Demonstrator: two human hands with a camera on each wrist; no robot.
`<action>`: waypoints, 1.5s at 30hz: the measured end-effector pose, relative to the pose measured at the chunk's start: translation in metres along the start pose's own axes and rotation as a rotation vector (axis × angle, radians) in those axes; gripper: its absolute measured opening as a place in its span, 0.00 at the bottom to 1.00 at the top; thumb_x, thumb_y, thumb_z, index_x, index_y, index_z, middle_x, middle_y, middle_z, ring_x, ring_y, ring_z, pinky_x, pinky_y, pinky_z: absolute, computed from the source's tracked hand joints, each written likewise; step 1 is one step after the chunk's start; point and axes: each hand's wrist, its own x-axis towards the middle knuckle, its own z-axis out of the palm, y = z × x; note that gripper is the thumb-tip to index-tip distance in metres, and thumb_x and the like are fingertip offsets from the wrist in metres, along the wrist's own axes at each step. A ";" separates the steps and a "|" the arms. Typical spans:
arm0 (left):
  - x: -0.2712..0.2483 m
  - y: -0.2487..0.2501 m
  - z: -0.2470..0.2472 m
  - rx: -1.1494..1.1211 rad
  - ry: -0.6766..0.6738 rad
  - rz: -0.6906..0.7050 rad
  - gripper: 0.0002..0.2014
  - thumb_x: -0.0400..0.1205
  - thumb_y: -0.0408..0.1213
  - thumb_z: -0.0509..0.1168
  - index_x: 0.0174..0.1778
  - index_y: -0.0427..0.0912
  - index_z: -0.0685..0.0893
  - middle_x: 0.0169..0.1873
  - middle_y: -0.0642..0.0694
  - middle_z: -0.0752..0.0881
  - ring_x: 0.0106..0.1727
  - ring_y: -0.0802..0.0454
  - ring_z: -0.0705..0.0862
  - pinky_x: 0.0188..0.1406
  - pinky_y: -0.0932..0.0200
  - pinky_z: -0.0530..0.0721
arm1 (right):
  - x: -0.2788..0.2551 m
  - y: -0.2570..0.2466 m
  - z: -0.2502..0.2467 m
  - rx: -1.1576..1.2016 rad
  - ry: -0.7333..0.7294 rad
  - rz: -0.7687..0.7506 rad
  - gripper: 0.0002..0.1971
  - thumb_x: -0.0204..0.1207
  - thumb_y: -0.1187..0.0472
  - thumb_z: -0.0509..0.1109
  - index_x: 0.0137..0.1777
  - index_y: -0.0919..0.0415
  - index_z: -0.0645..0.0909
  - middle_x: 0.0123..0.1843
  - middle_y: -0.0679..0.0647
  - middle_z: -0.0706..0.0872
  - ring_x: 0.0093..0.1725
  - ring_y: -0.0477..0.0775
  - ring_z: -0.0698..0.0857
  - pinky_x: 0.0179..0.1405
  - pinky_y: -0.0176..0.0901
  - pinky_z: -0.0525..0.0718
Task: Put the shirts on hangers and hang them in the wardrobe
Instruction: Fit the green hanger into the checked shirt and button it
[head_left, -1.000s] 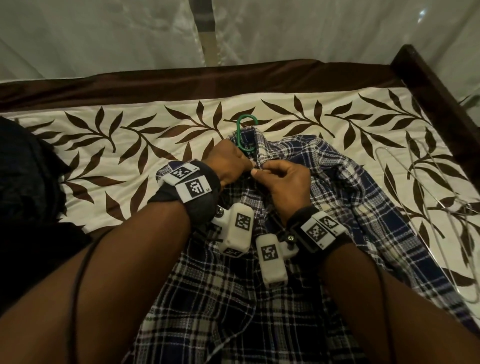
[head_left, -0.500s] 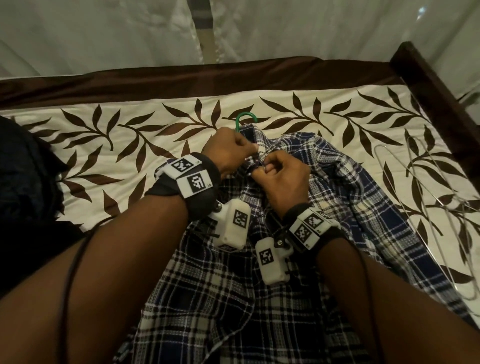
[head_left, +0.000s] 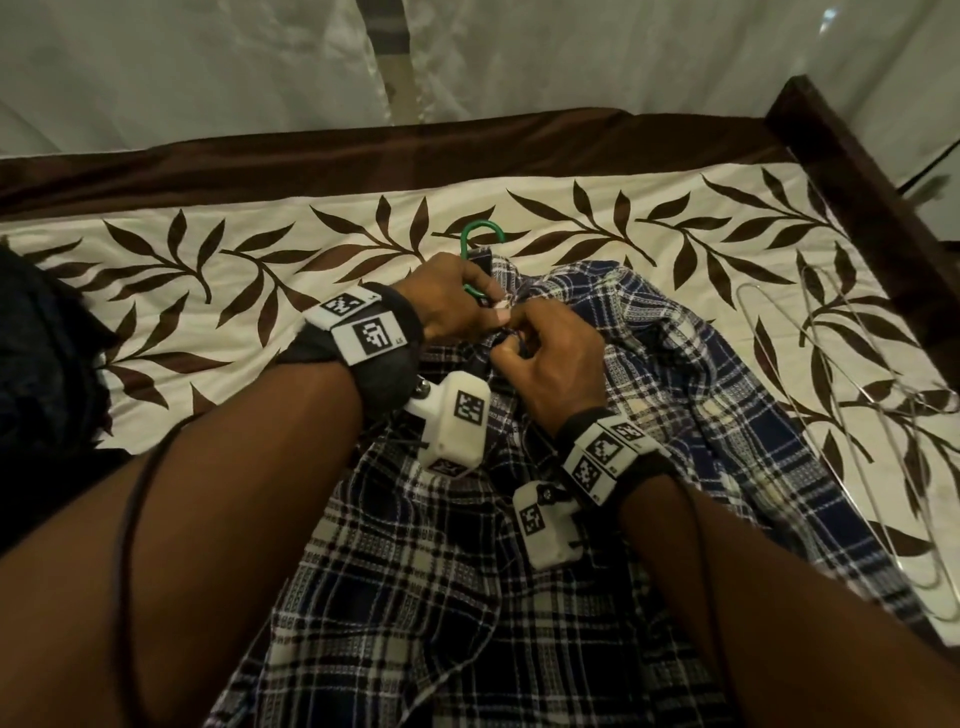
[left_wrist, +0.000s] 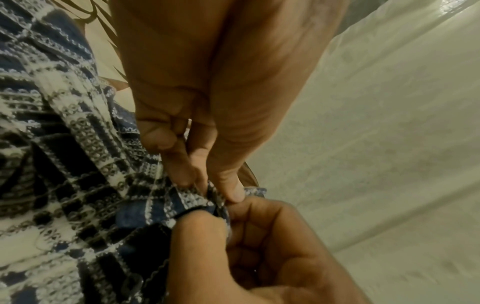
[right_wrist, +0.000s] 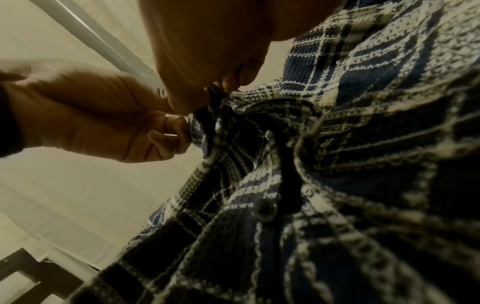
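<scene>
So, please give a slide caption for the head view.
Both hands pinch the plaid shirt near its green hanger.

Both hands (right_wrist: 103, 115) pinch plaid shirt (right_wrist: 350, 164).

hanger mostly hidden
only the green hanger (head_left: 480, 240) hook shows; the rest lies under the plaid shirt (head_left: 675, 374), whose hem runs off the bottom edge.

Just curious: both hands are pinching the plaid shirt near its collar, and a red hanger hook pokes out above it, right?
Nearly. The hook is green, not red, as the head view shows. Both the left hand and right hand do pinch the shirt near its collar.
</scene>
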 end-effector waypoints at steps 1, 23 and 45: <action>0.000 -0.001 0.000 -0.014 -0.008 0.005 0.12 0.78 0.35 0.75 0.57 0.46 0.87 0.49 0.46 0.86 0.51 0.50 0.86 0.55 0.51 0.88 | 0.000 0.001 0.000 -0.010 0.003 0.000 0.04 0.70 0.65 0.73 0.42 0.62 0.81 0.37 0.53 0.81 0.35 0.52 0.77 0.33 0.50 0.79; -0.002 -0.028 0.015 -0.419 0.099 0.105 0.16 0.77 0.20 0.70 0.48 0.44 0.74 0.31 0.47 0.83 0.30 0.54 0.84 0.33 0.58 0.86 | 0.016 -0.003 -0.014 1.033 -0.205 0.824 0.04 0.78 0.72 0.72 0.48 0.65 0.87 0.42 0.56 0.92 0.44 0.51 0.90 0.48 0.41 0.90; -0.006 -0.030 0.017 -0.417 0.201 0.047 0.07 0.77 0.27 0.73 0.47 0.42 0.88 0.46 0.41 0.89 0.38 0.52 0.85 0.33 0.61 0.82 | 0.000 0.000 -0.002 0.272 0.045 0.208 0.10 0.74 0.61 0.79 0.54 0.58 0.91 0.49 0.50 0.89 0.45 0.43 0.87 0.49 0.40 0.89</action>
